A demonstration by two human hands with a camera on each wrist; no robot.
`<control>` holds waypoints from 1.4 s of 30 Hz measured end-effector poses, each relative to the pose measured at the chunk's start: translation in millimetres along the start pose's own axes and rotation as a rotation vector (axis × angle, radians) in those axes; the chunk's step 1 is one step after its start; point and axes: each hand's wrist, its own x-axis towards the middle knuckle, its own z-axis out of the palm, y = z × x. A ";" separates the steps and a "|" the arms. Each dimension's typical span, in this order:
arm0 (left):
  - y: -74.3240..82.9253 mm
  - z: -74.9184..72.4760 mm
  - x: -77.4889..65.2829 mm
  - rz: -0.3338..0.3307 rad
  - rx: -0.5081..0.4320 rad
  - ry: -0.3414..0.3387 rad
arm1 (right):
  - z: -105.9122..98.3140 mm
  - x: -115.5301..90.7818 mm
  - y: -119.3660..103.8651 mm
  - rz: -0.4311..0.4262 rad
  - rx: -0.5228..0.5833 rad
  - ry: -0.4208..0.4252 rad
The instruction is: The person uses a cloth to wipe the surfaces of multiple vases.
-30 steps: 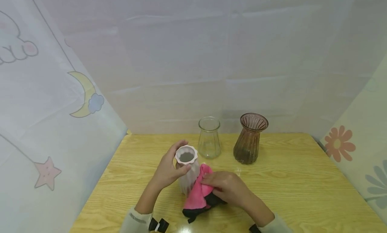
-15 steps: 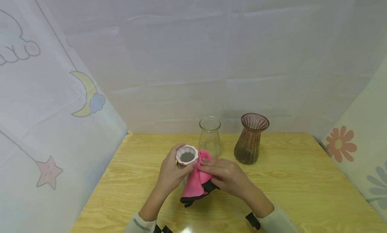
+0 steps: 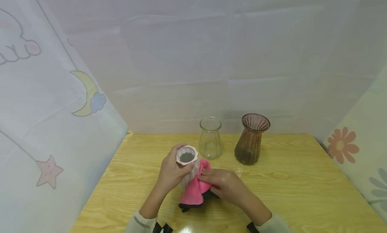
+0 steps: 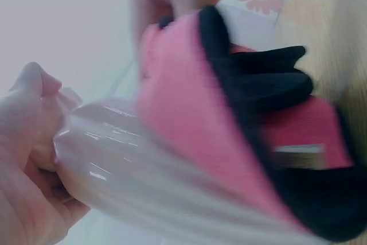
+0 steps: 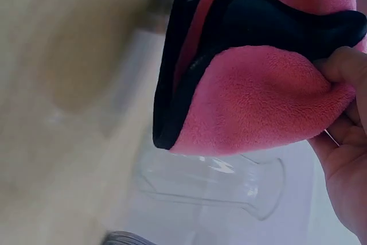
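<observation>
My left hand [image 3: 170,170] grips a whitish-pink ribbed vase [image 3: 188,178] with a scalloped rim, its thumb and fingers round the neck. In the left wrist view the glossy side of the vase [image 4: 109,153] shows below the fingers. Against the vase's right side lies a pink cloth [image 3: 195,191] with black edging, which my right hand [image 3: 225,184] pinches between thumb and fingers. Folds of the cloth [image 5: 252,101] fill the upper part of the right wrist view. The cloth hides the lower right side of the vase.
Behind the hands a clear glass vase [image 3: 210,139] stands upright on the wooden table [image 3: 290,179]. To its right is a brownish-purple ribbed glass vase [image 3: 250,142]. A pale sheet [image 3: 181,58] hangs along the table's back edge.
The right hand and cloth went up along the vase's side, then came back down partway. The left hand keeps its hold on the neck, with the vase shifting only slightly.
</observation>
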 end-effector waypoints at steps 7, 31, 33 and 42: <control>-12.2 -11.2 10.8 0.041 -0.096 -0.166 | 13.2 -13.2 -0.6 0.014 -0.037 -0.102; -3.7 -4.0 -1.8 0.059 -0.094 -0.028 | -30.2 7.1 1.3 -0.067 -0.066 0.102; -1.8 -0.7 -2.6 0.028 -0.091 -0.010 | -31.8 11.4 3.2 -0.064 -0.058 0.105; 0.9 3.1 -1.3 -0.012 -0.034 0.031 | -22.6 22.4 10.1 -0.100 -0.037 0.106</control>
